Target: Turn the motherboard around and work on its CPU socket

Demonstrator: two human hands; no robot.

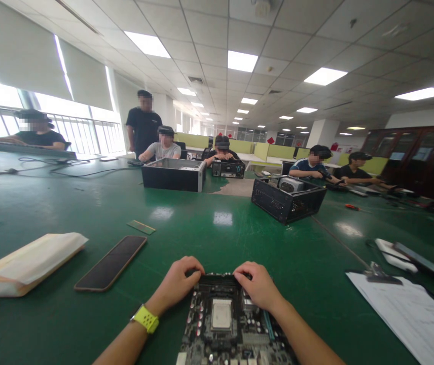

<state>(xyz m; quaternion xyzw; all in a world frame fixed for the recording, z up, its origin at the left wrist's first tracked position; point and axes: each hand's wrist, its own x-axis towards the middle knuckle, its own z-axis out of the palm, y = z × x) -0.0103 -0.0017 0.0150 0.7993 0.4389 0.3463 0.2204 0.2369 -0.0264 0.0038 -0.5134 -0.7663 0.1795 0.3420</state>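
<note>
The green worktop (pixel 179 223) filled most of the lower view, with six people (pixel 144 124) around its far side: five seated, one standing. Three computer cases stood on it. The left case (pixel 171 175) had an uncovered top with pale metal along it, though its contents could not be made out. The right case (pixel 285 203), also uncovered, held one grey power supply (pixel 291 184) near its far side. The middle case (pixel 229 170), farther back, hid its inside.

One circuit board (pixel 220 332) lay at the near edge of the view, between the person's forearms, carrying one square silver processor (pixel 222 314) in its socket. One paper packet (pixel 30 263) rested at the left, its contents hidden, and one clipboard (pixel 403 304) with printed sheets lay at the right.

The left hand (pixel 181 279), with one yellow-green watch (pixel 146 318) at the wrist, and the right hand (pixel 258 284) were set at opposite ends of the board's far edge; the fingers of each were curled and pinching that edge. One phone (pixel 111 263) lay left of the left hand, and one slim green memory module (pixel 141 226) lay just beyond it.
</note>
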